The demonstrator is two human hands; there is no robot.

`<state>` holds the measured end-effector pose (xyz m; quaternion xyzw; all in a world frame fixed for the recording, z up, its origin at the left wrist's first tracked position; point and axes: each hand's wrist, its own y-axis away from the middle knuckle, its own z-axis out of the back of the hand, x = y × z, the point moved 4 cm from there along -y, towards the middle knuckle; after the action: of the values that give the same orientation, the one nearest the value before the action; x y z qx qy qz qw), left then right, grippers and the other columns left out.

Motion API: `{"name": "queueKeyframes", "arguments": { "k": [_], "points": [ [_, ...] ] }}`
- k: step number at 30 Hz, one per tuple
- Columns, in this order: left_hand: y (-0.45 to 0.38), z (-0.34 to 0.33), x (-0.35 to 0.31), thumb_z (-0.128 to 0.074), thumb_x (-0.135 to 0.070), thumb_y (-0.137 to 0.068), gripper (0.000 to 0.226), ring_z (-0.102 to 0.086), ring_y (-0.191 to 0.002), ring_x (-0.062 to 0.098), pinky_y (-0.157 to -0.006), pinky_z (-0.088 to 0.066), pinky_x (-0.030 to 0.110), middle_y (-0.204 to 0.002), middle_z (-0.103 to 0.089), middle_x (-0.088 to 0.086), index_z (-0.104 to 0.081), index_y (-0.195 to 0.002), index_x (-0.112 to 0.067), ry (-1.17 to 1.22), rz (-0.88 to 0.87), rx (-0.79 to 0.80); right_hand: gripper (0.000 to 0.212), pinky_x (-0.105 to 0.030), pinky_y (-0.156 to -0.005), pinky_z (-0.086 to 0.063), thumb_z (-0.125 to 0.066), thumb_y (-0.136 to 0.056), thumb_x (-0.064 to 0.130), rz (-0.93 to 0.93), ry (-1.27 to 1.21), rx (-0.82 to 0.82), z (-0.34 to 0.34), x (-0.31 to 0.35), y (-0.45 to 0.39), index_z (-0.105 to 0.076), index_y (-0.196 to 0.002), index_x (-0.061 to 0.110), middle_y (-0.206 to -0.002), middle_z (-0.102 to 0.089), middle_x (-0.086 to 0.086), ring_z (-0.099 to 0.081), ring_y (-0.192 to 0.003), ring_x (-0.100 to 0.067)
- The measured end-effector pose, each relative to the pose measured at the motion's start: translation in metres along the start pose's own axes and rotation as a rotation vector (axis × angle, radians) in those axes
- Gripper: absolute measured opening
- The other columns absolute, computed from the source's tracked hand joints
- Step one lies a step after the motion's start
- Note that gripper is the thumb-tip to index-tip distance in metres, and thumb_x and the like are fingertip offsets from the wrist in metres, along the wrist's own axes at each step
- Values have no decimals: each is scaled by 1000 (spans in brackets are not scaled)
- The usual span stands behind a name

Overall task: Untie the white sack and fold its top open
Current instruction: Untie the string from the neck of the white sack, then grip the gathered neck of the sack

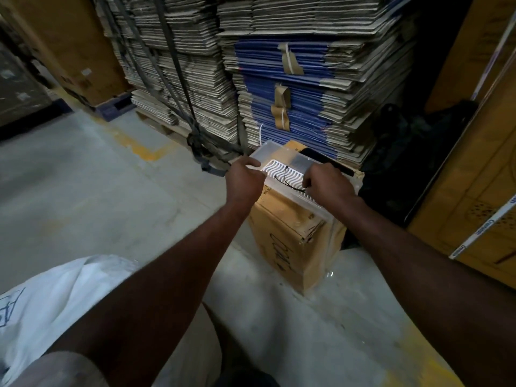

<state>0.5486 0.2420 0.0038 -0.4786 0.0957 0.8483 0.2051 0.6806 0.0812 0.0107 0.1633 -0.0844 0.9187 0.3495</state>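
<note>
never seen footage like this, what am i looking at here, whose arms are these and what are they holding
There is no machine here. One wide-angle camera sits on a person's head and looks forward and down, so the two bare arms reaching away from you are the wearer's own.

The left hand and the right hand both grip a clear plastic tray with a white wavy insert and a thin black cord lying across it. The tray rests on top of a brown cardboard box standing on the grey concrete floor.

Behind it are tall stacks of flattened cartons. At lower left is the white sack, which neither hand touches.
</note>
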Motion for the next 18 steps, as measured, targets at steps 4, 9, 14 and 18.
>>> {"name": "queueKeyframes", "arguments": {
  "k": [4, 9, 14, 18],
  "points": [
    [16, 12, 2, -78, -8, -84, 19, -68, -71, -2, -64, -47, 13, -79, -75, -7, -77, -98, -20, -9, -45, -10, 14, -47, -87, -64, -71, -96, 7, 6, -45, -68, 10, 6, 6, -82, -104, 12, -106, -77, -14, -74, -106, -33],
    [39, 32, -7, -79, -6, -86, 18, -65, -65, -15, -57, -42, 0, -75, -73, -12, -77, -98, -20, 9, -112, -1, 17, -43, -88, -64, -74, -97, 13, 77, -156, -162, 35, 34, 31, -82, -111, 17, -109, -79, -10, -74, -106, -27],
    [82, 78, -18, -76, -9, -87, 16, -71, -79, -4, -77, -56, 17, -87, -79, -10, -79, -95, -22, 18, -186, -34, 24, -43, -90, -62, -65, -99, 6, 156, -239, -251, 49, 69, 86, -83, -113, 14, -110, -81, -7, -74, -105, -23],
    [136, 130, -14, -78, -11, -90, 19, -76, -91, 2, -83, -58, 21, -96, -80, -13, -78, -93, -30, 13, -230, -70, 28, -38, -93, -59, -62, -100, 9, 198, -381, -283, 53, 103, 145, -80, -118, 20, -117, -79, 0, -73, -106, -20]
  ]
}}
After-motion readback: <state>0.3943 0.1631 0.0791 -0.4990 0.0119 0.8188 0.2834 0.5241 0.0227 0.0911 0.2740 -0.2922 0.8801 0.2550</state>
